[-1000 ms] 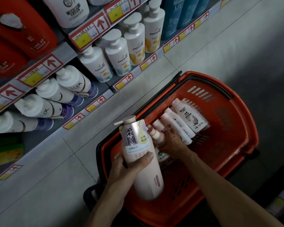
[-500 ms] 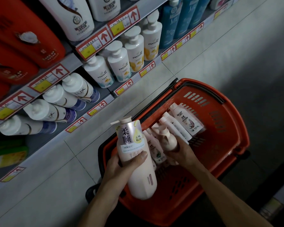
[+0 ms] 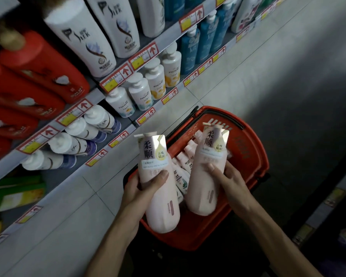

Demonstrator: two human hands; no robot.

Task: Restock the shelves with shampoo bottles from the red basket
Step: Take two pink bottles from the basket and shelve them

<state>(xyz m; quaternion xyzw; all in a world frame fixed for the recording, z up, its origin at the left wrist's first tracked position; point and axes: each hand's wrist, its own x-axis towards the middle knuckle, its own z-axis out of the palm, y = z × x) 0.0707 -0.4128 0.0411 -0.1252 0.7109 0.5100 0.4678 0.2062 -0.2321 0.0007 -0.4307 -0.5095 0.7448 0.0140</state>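
Note:
The red basket [image 3: 254, 156] stands on the tiled floor beside the shelves. My left hand [image 3: 144, 188] grips a tall pink pump shampoo bottle [image 3: 158, 186] above the basket's near-left corner. My right hand [image 3: 228, 180] holds a second pink shampoo bottle [image 3: 206, 176] of the same kind, lifted over the basket's middle. Between the two bottles, several small white bottles [image 3: 183, 168] lie inside the basket. The shelves [image 3: 116, 128] run along the left, stocked with bottles.
White Pantene pump bottles [image 3: 140, 92] and white Lux bottles [image 3: 82, 136] fill the lower shelves. Large white bottles [image 3: 100, 41], red bottles [image 3: 38, 66] and blue bottles [image 3: 200, 43] sit higher up. Green packs [image 3: 14, 192] lie at the lower left. A dark display [image 3: 336, 216] borders the right.
My right hand has pulled a second large pink bottle up out of the basket. The view has tilted up, showing more of the upper shelves. My left hand keeps its bottle.

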